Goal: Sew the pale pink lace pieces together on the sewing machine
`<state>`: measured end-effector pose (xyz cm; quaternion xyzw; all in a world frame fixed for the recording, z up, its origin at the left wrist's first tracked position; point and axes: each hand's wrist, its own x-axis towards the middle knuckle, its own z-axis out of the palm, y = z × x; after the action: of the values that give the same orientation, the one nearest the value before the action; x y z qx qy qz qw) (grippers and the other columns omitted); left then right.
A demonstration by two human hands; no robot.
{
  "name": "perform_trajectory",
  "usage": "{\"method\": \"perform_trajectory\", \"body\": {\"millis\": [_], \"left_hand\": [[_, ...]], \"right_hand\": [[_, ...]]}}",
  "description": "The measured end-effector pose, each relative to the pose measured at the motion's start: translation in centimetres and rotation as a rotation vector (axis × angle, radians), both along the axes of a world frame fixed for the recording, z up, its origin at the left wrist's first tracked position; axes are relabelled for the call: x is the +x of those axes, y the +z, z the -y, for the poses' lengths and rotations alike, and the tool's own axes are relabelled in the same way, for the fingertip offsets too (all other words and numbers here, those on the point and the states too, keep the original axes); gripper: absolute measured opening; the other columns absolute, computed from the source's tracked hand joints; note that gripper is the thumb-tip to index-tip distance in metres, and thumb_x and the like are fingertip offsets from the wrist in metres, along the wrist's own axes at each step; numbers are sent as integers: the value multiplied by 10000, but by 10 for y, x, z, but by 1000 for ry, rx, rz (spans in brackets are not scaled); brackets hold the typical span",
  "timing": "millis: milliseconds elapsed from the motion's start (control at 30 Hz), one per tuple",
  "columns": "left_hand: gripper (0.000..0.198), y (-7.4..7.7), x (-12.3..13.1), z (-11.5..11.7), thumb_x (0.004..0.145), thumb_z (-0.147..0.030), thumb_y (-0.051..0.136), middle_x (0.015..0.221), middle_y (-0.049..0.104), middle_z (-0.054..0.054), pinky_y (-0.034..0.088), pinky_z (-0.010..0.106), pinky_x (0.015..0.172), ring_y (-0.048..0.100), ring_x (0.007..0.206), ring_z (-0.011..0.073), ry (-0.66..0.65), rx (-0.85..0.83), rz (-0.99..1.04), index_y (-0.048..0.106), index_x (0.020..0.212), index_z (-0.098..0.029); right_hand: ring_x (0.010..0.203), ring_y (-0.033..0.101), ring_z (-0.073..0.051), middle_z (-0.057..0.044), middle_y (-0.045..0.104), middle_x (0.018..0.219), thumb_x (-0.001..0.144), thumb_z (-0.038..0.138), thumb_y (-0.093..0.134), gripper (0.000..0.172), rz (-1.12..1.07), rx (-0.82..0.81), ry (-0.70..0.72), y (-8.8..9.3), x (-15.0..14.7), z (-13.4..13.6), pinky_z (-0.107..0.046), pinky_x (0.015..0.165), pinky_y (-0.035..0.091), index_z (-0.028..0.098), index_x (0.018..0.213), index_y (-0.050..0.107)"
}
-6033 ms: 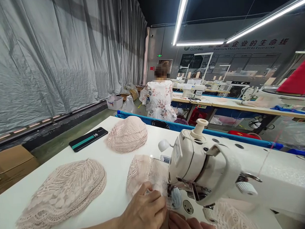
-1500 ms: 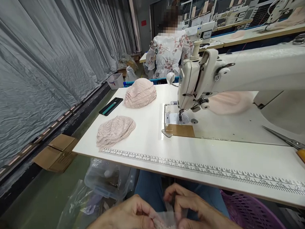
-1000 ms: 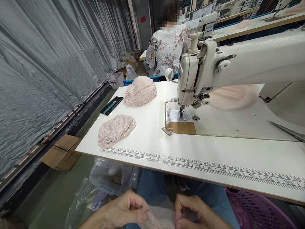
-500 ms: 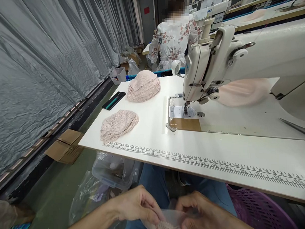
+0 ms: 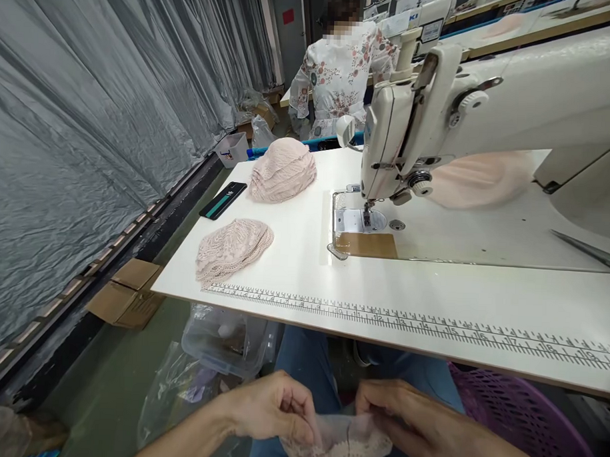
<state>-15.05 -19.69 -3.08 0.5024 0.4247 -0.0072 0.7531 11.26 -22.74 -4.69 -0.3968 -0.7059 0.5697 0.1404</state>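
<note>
Over my lap, below the table's front edge, my left hand [image 5: 283, 411] pinches one side of a sheer pale pink lace piece [image 5: 345, 446]. At its other side my right hand [image 5: 393, 411] grips the fabric with bent fingers; the fingertips are partly hidden. A dark line runs down the middle of the lace. On the table's left lies a stack of pink lace pieces [image 5: 234, 251], and farther back a taller pink lace pile [image 5: 283, 171]. Neither hand touches the table.
A white sewing machine [image 5: 403, 132] stands on the table [image 5: 294, 255], with pink fabric [image 5: 479, 178] behind its needle. Scissors [image 5: 584, 250] lie at right, a black phone-like object [image 5: 222, 200] at left. A purple basket [image 5: 518, 416] and plastic bin [image 5: 225, 346] sit below. A person [image 5: 340, 76] sits ahead.
The lace piece has been turned and spread between my hands, showing its edge and a dark line. My right fingers have shifted on it. The view has moved slightly.
</note>
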Motion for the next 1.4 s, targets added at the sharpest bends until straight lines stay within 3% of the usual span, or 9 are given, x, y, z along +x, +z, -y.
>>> {"method": "perform_trajectory", "body": {"millis": [133,267,400,467,667,767,900,1200,1400], "left_hand": [[584,4,-3,-2,574,-667,744,737,690,71,470,204,616,594,626,119,-84,1,19,734,807,-131],[609,4,-7,-1,633,-643,728,824,715,102,493,207,665,645,694,138,-89,-17,39,730,944,-120],[601,5,-9,-2,671,-621,718,954,719,121,522,253,770,680,831,189,-121,-72,71,723,1020,-131],[592,6,-8,-3,658,-617,731,917,725,113,521,239,740,678,784,176,-127,-55,51,734,999,-133],[575,8,-7,-3,657,-624,731,737,712,89,407,163,520,564,551,98,-107,46,-22,754,951,-130],[578,5,-8,-3,651,-627,734,685,695,82,300,156,439,456,466,64,-100,55,-42,760,933,-123],[562,4,-9,-3,643,-603,756,684,688,72,345,147,485,473,504,67,-98,23,-23,758,943,-128],[535,11,-9,-4,644,-588,762,688,692,69,390,166,524,526,540,96,-50,1,-25,761,937,-140],[538,20,-1,-8,625,-604,766,657,666,37,376,141,524,467,516,59,-66,-48,30,761,932,-162]], "right_hand": [[887,584,-205,-34,645,915,894,323,508,147,57,-29,39,-2,-5,1,-307,774,459,230,914,620],[881,585,-202,-41,651,891,964,389,383,303,27,9,-14,-9,-6,4,-317,798,449,219,895,623],[963,579,-209,-29,651,975,923,420,494,222,-6,-52,-38,-9,-6,10,-305,840,439,253,971,632],[956,573,-213,-24,648,937,904,394,527,184,12,-55,-46,-8,-10,11,-303,827,435,245,892,634],[834,535,-188,-11,605,813,913,510,475,336,-68,-34,-48,-12,-13,6,-290,753,407,216,773,559],[808,521,-172,9,604,795,824,386,636,200,-121,-142,-92,-12,-13,6,-265,731,389,215,744,571],[709,493,-136,36,571,705,720,216,688,92,-201,-215,-132,-13,-20,4,-232,656,359,198,711,599],[608,427,-102,36,528,649,729,547,693,391,-401,-342,-99,-20,-24,-5,-214,560,314,166,727,602],[577,413,-91,32,525,624,683,538,741,407,-407,-395,2,-23,-28,-15,-209,531,302,137,736,693]]}}
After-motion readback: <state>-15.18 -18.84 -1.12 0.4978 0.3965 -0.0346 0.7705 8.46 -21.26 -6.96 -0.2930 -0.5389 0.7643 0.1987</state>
